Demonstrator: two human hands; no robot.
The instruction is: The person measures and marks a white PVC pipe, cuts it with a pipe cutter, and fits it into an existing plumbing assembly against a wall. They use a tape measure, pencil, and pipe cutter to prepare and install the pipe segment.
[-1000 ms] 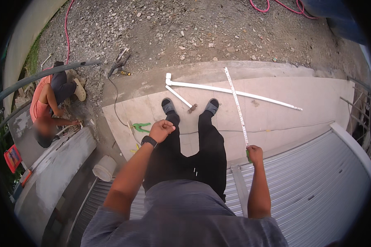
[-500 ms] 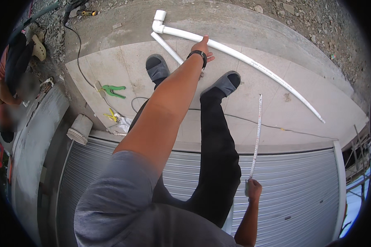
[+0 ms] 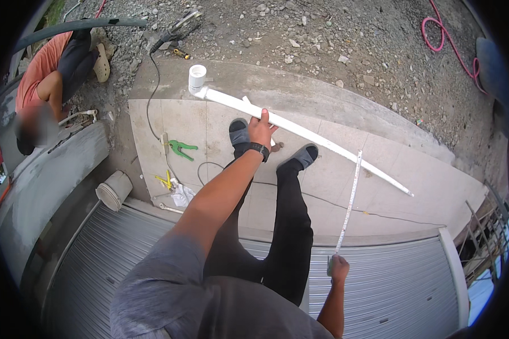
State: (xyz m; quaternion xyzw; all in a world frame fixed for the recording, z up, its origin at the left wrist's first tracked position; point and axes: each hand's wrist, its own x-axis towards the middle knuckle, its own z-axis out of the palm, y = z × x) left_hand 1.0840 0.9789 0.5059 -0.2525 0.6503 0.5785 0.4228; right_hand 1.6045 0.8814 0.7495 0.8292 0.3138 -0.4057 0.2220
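Note:
A long white PVC pipe (image 3: 311, 136) slants across the picture, with an elbow fitting (image 3: 197, 79) at its far left end. My left hand (image 3: 260, 131), wearing a black wristband, is closed round the pipe, thumb over its upper side. Behind it lies a shorter white pipe (image 3: 246, 100), mostly covered by the long one. At the lower right my right hand (image 3: 340, 269) grips a tape measure (image 3: 330, 265), whose case is largely hidden by the fingers. Its extended blade (image 3: 349, 206) reaches up to the long pipe in view; whether they touch I cannot tell.
Green pipe cutters (image 3: 182, 150), yellow-handled pliers (image 3: 164, 179) and a cable (image 3: 152, 113) lie on the tiles at left. A white bucket (image 3: 114, 190) stands by the roller shutter (image 3: 390, 282). Another person (image 3: 54, 85) crouches at far left. Gravel and a pink hose (image 3: 444, 34) lie beyond.
My view has shifted, showing more gravel. The long pipe has moved left and nearer, across the shorter one, with my left hand now round it. My right hand still holds the extended tape.

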